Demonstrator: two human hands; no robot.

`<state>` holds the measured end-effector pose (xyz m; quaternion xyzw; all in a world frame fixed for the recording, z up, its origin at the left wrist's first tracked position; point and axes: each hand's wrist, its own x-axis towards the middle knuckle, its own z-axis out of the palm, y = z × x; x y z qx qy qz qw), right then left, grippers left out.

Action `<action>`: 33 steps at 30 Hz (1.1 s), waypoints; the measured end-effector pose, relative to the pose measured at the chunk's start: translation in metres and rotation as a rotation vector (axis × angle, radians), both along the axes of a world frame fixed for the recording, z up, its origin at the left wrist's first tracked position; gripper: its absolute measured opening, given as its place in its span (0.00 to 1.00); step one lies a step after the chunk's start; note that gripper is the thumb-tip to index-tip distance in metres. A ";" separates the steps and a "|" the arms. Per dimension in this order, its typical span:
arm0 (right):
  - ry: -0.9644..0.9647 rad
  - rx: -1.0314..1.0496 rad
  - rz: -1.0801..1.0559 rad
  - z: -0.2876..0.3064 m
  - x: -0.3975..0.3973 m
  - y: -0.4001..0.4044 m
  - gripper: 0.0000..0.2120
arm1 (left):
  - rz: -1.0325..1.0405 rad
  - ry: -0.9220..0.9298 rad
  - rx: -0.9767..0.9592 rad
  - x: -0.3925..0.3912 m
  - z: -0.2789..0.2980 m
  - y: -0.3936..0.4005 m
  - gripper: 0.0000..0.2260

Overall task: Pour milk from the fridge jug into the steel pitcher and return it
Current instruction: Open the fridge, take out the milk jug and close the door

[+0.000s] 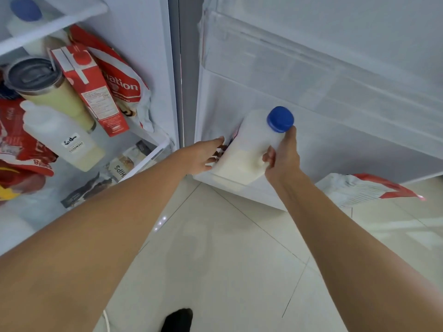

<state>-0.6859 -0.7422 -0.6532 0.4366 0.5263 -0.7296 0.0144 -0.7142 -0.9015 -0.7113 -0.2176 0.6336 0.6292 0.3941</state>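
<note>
A translucent milk jug point(249, 149) with a blue cap point(280, 119) sits tilted in the lowest bin of the open fridge door point(335, 130), about half full of milk. My right hand point(282, 156) grips the jug by its handle and neck. My left hand point(203, 154) reaches to the jug's left side, fingers spread and touching its labelled face. The steel pitcher is out of view.
The fridge interior at left holds a red carton point(91, 87), a lidded tumbler point(48, 87), a clear bottle point(62, 137), red bags and another blue-capped jug point(24, 13) on the upper shelf. A red-and-white bag point(364, 188) lies on the tiled floor point(227, 248).
</note>
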 end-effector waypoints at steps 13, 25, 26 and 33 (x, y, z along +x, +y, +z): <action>0.364 -0.349 -0.004 0.044 0.036 0.044 0.20 | 0.243 0.001 0.130 -0.009 0.013 0.009 0.14; 0.389 -0.388 0.076 0.056 0.104 0.022 0.23 | 0.235 0.063 -0.085 0.063 0.030 -0.011 0.10; 0.383 -0.371 0.095 0.058 0.112 0.020 0.23 | 0.246 0.067 -0.081 0.071 0.031 -0.012 0.10; 0.331 -0.142 0.343 0.097 0.169 0.020 0.20 | 0.247 -0.025 -0.043 0.142 0.050 -0.013 0.10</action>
